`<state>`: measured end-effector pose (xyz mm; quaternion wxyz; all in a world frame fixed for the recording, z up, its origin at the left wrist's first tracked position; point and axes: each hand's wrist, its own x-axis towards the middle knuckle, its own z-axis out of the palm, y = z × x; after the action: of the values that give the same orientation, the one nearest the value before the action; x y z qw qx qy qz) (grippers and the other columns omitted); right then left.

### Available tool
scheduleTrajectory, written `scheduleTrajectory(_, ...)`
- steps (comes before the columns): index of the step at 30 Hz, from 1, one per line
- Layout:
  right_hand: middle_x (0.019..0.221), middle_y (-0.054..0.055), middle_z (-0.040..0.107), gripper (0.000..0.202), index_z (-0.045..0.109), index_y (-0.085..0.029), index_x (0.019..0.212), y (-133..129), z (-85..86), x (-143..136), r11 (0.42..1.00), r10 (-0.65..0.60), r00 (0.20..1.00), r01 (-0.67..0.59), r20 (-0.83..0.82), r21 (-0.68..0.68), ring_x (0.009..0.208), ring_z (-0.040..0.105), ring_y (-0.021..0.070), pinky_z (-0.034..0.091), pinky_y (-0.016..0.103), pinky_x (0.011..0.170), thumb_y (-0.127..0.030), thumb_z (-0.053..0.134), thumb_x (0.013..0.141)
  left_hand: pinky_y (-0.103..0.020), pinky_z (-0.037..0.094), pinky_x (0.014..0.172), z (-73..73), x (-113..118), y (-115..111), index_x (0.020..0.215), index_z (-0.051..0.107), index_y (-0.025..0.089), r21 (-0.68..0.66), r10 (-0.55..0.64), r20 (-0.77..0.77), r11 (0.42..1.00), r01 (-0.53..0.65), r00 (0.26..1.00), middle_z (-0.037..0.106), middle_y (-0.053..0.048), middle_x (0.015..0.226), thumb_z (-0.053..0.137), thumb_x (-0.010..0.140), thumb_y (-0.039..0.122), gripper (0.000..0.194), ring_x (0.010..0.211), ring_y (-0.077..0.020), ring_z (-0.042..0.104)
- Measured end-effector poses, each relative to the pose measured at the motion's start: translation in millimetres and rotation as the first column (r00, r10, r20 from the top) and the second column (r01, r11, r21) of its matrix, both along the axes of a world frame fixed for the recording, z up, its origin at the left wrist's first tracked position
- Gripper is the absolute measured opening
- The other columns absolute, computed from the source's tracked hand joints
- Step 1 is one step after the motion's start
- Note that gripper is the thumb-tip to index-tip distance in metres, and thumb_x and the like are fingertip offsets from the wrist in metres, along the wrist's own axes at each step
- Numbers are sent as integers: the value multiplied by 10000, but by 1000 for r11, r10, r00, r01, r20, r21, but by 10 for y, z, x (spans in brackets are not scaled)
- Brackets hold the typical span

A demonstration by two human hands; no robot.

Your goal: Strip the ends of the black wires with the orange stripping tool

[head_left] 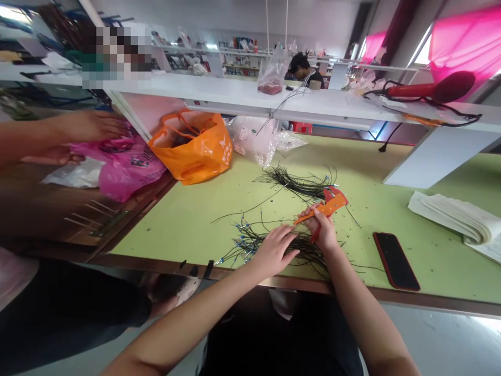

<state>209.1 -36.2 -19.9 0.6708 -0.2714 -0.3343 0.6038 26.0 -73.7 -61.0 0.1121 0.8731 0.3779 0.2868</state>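
Observation:
My right hand (325,232) is wrapped round the handles of an orange and red wire stripper (331,206), whose head points away to the right. Beside it, my left hand (274,250) is open with its fingers stretched out over a bundle of black wires (313,254). Its fingertips are close to the end of the orange handle; whether they touch it, I cannot tell. Several blue ends (239,241) stick out on the left of this bundle. Behind the stripper lies a second bundle of black wires (295,183), partly hidden by the tool's head.
A phone (396,261) and a paper pad (456,216) lie to the right on the green table (156,235). An orange bag (199,154) and clear plastic bags (254,137) stand at the back. On the left, another person's hand (92,125) is at a pink bag (129,172).

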Motion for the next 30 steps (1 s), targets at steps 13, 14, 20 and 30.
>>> scheduleTrajectory(13,794,10,649,269,637,-221,900,47,-93,152,994,-99,995,98,-21,-47,781,665,202,604,389,823,-364,823,769,-408,508,909,252,-374,1715,959,778,153,-161,360,-445,869,-469,820,721,-181,1088,505,966,268,295,1106,-339,630)
scheduleTrajectory(14,795,10,655,275,641,-219,902,45,-101,146,995,-87,996,86,-17,-45,784,669,203,603,385,817,-365,831,765,-403,504,908,230,-365,1752,927,778,157,-167,361,-448,865,-473,818,724,-180,1075,503,958,252,293,1104,-335,631)
scheduleTrajectory(20,808,12,673,272,655,-206,920,29,-118,152,997,-66,998,66,-12,-28,802,679,195,594,369,826,-367,830,788,-393,507,846,337,-284,1904,864,761,177,-210,435,-366,823,-528,823,745,-157,976,606,877,246,170,960,-317,688)
scheduleTrajectory(30,811,9,688,289,635,-208,915,11,-104,131,997,-28,997,23,-67,-73,785,694,193,614,368,803,-353,841,773,-273,510,666,1160,-390,1631,916,542,215,-420,435,805,898,-131,403,686,-15,836,650,867,298,145,613,-119,603)
